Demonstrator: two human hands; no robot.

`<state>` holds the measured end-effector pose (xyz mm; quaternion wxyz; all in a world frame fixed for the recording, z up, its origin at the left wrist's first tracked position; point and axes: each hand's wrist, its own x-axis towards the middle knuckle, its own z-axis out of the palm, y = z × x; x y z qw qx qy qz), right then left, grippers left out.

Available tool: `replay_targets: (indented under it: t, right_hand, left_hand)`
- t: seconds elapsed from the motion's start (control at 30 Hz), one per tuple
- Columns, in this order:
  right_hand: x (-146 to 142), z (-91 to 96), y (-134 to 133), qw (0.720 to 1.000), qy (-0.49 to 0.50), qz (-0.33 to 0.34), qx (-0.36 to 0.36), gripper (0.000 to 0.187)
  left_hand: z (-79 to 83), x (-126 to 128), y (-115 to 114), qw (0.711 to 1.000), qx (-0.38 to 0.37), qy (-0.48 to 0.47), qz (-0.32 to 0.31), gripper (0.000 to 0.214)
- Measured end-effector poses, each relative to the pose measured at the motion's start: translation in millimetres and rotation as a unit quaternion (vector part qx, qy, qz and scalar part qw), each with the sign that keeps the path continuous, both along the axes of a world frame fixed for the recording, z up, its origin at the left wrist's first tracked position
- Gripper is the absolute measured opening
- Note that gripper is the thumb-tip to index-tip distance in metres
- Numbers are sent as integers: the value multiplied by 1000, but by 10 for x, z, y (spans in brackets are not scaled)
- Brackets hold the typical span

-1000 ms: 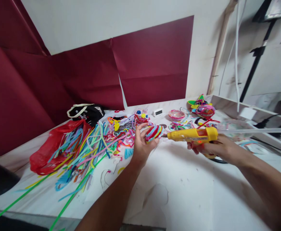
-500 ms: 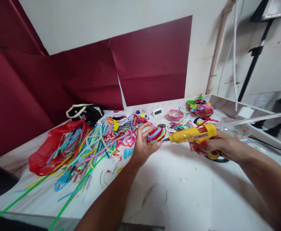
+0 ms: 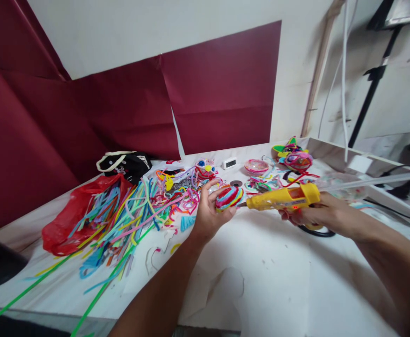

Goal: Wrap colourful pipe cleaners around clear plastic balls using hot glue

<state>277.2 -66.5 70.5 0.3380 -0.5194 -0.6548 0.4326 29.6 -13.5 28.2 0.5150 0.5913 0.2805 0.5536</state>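
My left hand [image 3: 208, 213] is closed around a small ball wrapped in striped pipe cleaners [image 3: 229, 196], held just above the white table [image 3: 268, 271]. A yellow hot glue gun [image 3: 282, 199] is gripped in my right hand [image 3: 313, 213], its nozzle pointing left and almost touching the ball's right side. A clear glue stick [image 3: 377, 181] juts from the gun's back toward the right. The gun's black cord [image 3: 317, 231] loops under my right hand.
A pile of coloured pipe cleaners [image 3: 128, 210] spills from a red plastic bag [image 3: 73, 210] at left. Finished pipe-cleaner figures [image 3: 294, 157], a small white clock [image 3: 230, 163], a black pouch [image 3: 126, 164] and a power strip [image 3: 359, 164] stand at the back. Maroon paper covers the wall.
The glue gun has levelled out and shifted slightly right; its nozzle stays by the ball. My left hand and the ball have barely moved.
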Motion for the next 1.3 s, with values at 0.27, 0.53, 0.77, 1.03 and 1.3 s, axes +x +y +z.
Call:
replay_targets:
  t: [0.27, 0.53, 0.77, 1.03, 1.3]
  right_hand:
    - [2, -14, -6, 1000, -6, -12, 9, 19]
    - [-14, 17, -29, 1000, -8, -20, 8, 18]
    - [-7, 6, -17, 1000, -10, -18, 21, 19]
    - [17, -31, -3, 999, -19, -18, 26, 21]
    - [16, -19, -23, 998, -51, -6, 41, 20]
  left_hand:
    - [-14, -5, -1, 1000, -1, 6, 2, 78]
    - [0, 5, -9, 1000, -7, 6, 4, 80]
    - [-16, 0, 0, 1000, -2, 2, -1, 78]
    - [7, 12, -36, 1000, -12, -3, 1, 78]
    - [4, 31, -46, 1000, -24, -4, 12, 78]
